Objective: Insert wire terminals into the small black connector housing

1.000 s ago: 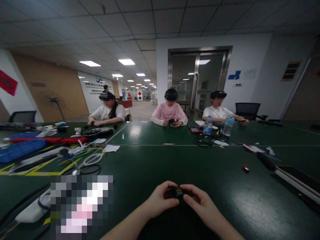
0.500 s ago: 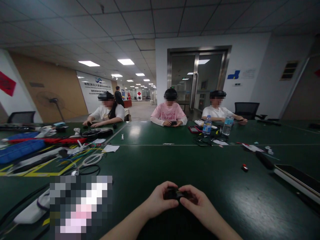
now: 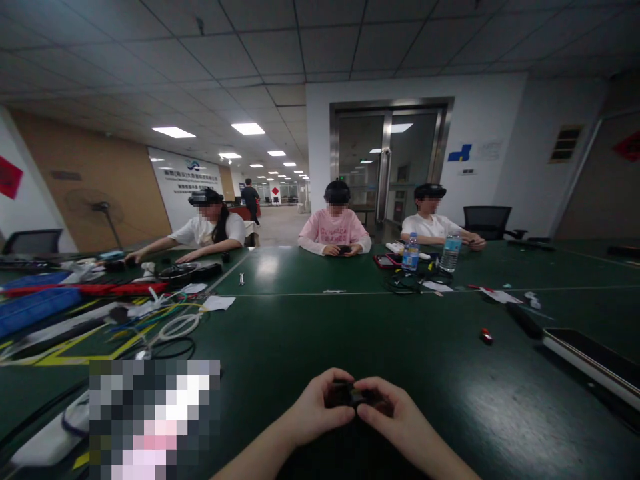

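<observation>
- Green table (image 3: 280, 333) is stretching below.
- Left hand (image 3: 318, 408) and right hand (image 3: 393, 405) are pinching a small black object (image 3: 355, 397), probably light and stiff; its ends are likely offering grip.

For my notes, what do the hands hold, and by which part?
The left hand and right hand hold a small dark object by its opposite sides.

Dim in here, ceiling panels (image 3: 248, 129) lit further back, glare on table (image 3: 507, 403) right, edges stretched, lower-left pixelated
</observation>
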### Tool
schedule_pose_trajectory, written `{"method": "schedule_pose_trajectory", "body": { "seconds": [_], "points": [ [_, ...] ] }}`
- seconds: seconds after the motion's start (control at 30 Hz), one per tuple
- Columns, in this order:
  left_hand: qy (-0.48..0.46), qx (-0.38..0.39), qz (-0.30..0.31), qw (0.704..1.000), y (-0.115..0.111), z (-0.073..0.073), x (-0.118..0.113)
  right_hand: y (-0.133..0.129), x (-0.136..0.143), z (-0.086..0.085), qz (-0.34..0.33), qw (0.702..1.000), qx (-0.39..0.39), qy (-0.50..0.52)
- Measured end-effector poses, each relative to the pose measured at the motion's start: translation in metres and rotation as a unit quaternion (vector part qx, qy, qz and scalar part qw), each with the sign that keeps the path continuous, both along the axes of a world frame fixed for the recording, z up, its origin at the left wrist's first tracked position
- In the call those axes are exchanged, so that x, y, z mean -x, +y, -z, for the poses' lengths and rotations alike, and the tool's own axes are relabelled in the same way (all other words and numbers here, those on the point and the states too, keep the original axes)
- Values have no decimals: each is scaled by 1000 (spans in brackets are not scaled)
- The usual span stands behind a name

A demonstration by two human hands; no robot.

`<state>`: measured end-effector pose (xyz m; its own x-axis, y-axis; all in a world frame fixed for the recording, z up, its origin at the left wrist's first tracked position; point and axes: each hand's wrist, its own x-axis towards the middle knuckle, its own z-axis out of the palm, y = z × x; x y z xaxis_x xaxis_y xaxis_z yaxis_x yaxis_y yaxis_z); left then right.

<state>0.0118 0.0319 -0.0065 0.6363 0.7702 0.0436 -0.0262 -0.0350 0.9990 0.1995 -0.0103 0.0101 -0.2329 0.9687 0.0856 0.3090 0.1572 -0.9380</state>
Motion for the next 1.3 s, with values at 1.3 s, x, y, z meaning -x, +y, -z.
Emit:
{"method": "schedule_pose_trajectory", "body": {
  "seconds": [1.3],
  "points": [
    [171, -206, -49, 962, -5, -3, -2, 1, -2, 4, -7, 1000, 3, -12]
  ]
}}
